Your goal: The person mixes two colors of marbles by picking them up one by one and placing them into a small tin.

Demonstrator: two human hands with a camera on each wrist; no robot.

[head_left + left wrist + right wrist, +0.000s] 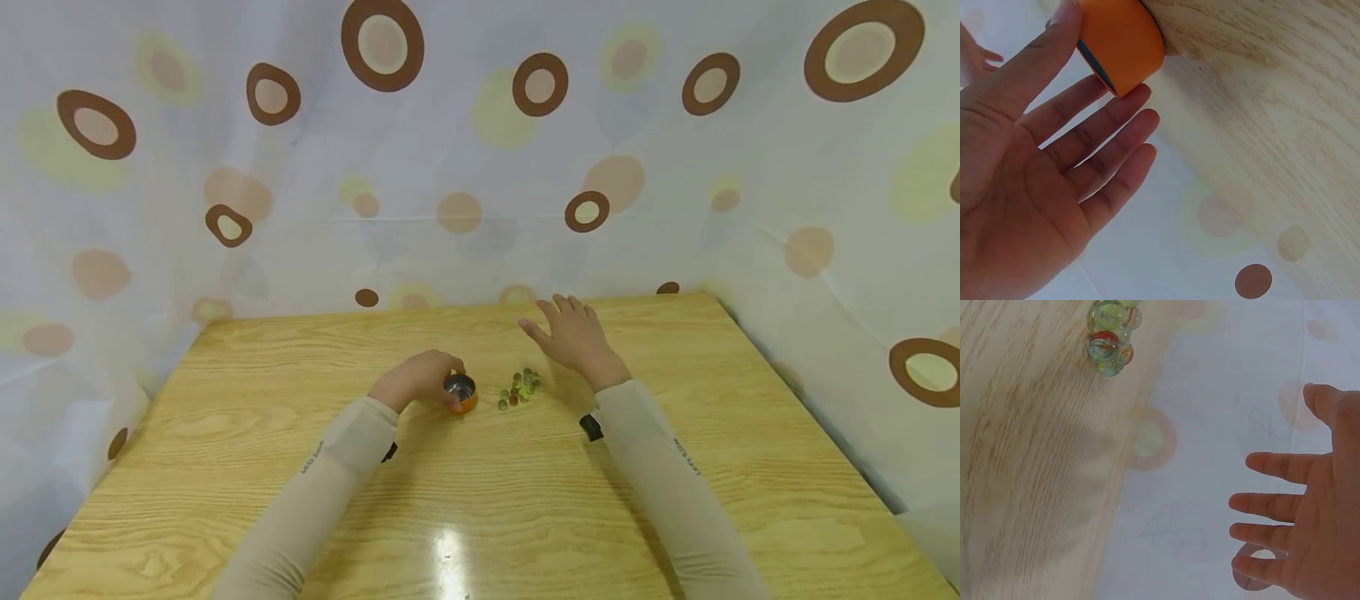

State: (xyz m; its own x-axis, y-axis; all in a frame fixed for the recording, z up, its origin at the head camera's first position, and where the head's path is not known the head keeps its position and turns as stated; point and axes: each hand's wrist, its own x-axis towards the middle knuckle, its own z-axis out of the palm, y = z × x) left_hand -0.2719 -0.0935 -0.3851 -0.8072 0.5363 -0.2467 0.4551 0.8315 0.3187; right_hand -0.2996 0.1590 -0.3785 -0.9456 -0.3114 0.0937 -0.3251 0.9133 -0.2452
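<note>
My left hand holds a small orange cup with a dark metallic inside, which stands on the table. In the left wrist view, the thumb lies on one side of the orange cup and fingertips touch the other side. To the right of the cup lies a loose cluster of glass marbles, clear and greenish with some red and yellow. My right hand hovers beyond and to the right of them with spread fingers, holding nothing. Part of the marble cluster shows in the right wrist view, apart from that hand.
The light wooden table runs back to a white curtain with brown and pastel circles, which also hangs at both sides. A bright light reflection lies on the near part of the tabletop.
</note>
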